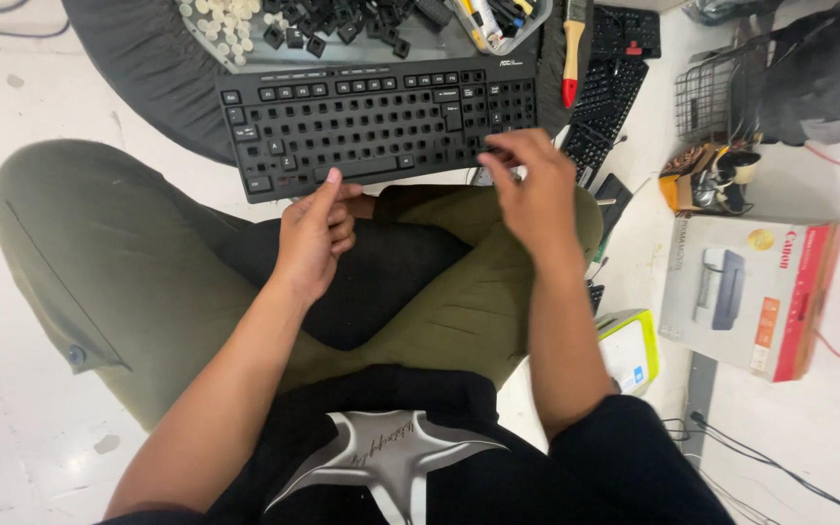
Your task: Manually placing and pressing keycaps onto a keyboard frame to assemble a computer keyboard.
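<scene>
Both hands hover at the black keyboard (381, 122), most keycaps gone: left hand (315, 233) loosely curled at its front edge, right hand (532, 190) blurred, its grip unclear. Behind, a tray (420, 49) holds loose keycaps (284, 21). Right, a grey-and-red printer box (751, 292).

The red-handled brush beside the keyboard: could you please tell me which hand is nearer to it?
Right. The right hand is at the keyboard's lower right corner, below the red-handled brush. The left hand sits farther away, at the keyboard's lower edge.
</scene>
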